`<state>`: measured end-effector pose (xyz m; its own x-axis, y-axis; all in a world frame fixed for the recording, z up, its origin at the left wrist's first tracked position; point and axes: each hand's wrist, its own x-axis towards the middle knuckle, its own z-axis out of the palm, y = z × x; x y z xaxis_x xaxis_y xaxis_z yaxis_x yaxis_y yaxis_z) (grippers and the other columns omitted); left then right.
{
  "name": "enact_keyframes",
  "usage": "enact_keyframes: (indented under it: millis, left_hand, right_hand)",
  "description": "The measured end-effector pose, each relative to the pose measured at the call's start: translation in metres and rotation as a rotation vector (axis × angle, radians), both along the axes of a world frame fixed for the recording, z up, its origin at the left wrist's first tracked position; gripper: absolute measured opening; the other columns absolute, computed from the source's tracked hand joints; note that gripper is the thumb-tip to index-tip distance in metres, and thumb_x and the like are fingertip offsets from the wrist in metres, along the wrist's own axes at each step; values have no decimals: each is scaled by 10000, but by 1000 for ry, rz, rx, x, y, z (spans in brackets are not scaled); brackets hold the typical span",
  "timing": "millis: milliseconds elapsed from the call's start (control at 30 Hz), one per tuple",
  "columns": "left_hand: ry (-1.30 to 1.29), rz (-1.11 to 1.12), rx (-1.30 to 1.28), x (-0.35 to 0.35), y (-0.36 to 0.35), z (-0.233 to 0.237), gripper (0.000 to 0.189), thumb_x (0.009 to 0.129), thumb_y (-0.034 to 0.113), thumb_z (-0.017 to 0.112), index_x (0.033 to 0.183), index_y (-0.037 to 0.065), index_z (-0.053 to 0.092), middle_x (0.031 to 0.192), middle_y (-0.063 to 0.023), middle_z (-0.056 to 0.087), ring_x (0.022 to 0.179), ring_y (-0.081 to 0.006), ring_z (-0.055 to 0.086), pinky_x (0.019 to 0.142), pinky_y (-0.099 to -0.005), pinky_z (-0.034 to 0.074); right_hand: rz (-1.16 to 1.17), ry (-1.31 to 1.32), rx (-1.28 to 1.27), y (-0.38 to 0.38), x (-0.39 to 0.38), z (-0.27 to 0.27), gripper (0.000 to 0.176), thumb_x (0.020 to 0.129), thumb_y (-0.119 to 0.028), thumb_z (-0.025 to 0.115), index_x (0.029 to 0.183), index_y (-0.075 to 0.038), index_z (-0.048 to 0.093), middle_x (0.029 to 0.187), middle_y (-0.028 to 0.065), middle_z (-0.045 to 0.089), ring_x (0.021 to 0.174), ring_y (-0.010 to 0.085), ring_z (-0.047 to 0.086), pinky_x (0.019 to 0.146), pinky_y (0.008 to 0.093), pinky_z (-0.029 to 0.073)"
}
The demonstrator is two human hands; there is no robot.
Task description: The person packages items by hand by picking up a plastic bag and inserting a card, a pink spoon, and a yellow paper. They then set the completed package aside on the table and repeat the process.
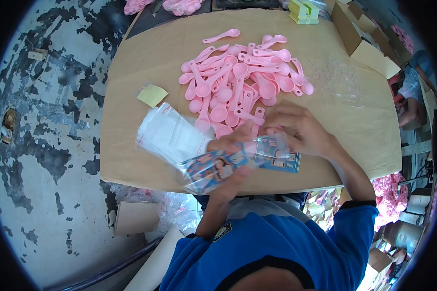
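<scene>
My left hand [232,180] is closed around a clear plastic bag [192,186]. Inside the bag is a blue printed card [217,167], and a pale pink shape shows near its right end. My right hand [301,130], slightly blurred, has its fingers pinched at the right end of the bag, where the clear film reaches them. A second blue printed card [289,162] lies on the table below my right hand. Just beyond both hands is a heap of pink plastic spoons [240,70]. A stack of clear bags [167,133] lies left of my left hand.
Brown paper covers the table [131,97]. A yellow paper pad [152,95] lies at left; more yellow slips [304,12] are stacked at the back. Thin clear strips [335,80] lie right of the spoons. An open cardboard box [366,43] stands at the back right. Part of another person [412,114] shows at far right.
</scene>
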<state>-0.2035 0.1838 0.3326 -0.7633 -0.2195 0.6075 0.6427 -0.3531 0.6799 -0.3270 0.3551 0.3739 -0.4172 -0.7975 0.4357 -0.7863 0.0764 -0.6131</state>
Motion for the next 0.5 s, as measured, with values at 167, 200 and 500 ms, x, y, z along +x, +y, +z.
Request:
enact_keyframes:
  millis: [167, 200, 500]
  left_hand:
    - [29, 186, 64, 9, -19, 10, 403, 812, 139, 691, 1154, 128, 478, 1256, -123, 579, 1238, -401, 488, 1068, -568, 332]
    - [34, 188, 68, 10, -21, 11, 406, 808, 131, 689, 1155, 129, 478, 1251, -125, 581, 1243, -403, 485, 1071, -570, 329]
    - [-15, 201, 49, 13, -20, 12, 446, 781, 77, 681, 1172, 132, 473, 1265, -145, 566, 1251, -413, 476, 1071, -578, 327]
  right_hand:
    - [-31, 220, 219, -4, -6, -16, 376, 748, -47, 670, 1120, -90, 639, 1191, 100, 596, 1082, 289, 558, 929, 377, 471]
    - [-27, 217, 245, -4, -7, -17, 378, 763, -66, 669, 1138, -90, 630, 1207, 103, 588, 1096, 291, 553, 943, 379, 464]
    - [-120, -30, 354, -10, 4, -10, 283, 853, -152, 647, 1103, -22, 636, 1067, 136, 589, 1016, 295, 562, 911, 404, 458]
